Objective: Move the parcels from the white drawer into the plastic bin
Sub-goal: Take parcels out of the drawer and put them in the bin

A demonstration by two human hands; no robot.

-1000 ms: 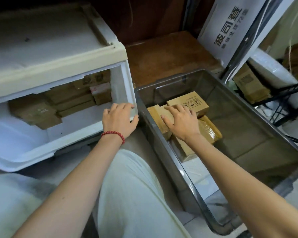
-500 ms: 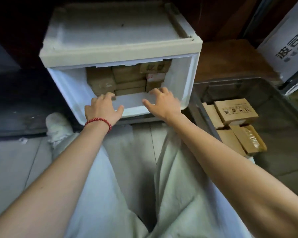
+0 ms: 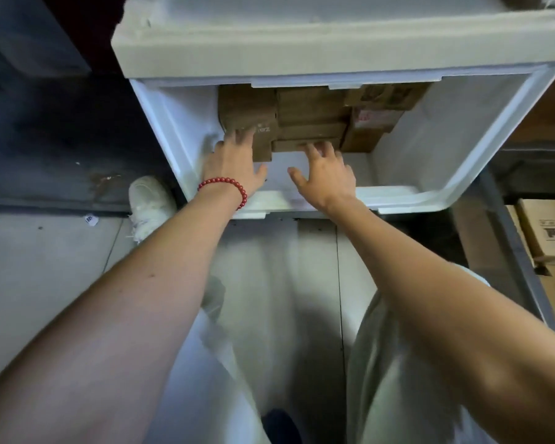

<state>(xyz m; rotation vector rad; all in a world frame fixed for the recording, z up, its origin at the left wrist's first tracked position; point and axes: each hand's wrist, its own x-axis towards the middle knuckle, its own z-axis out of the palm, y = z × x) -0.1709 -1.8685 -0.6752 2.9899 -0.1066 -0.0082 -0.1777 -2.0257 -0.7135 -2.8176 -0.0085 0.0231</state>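
Reaching into the white drawer (image 3: 398,197), you are laying your left hand (image 3: 234,165) flat on the tall box (image 3: 247,120) under its fingertips, while your right hand (image 3: 326,173) is touching the front edge of the low flat box (image 3: 289,145) just ahead of it. Neither hand is clasping anything; the fingers are spread, probably feeling for a hold. The other parcels (image 3: 311,107) are sitting stacked beyond your fingers. The plastic bin (image 3: 513,238) is standing right of your right arm, already holding boxes (image 3: 548,232).
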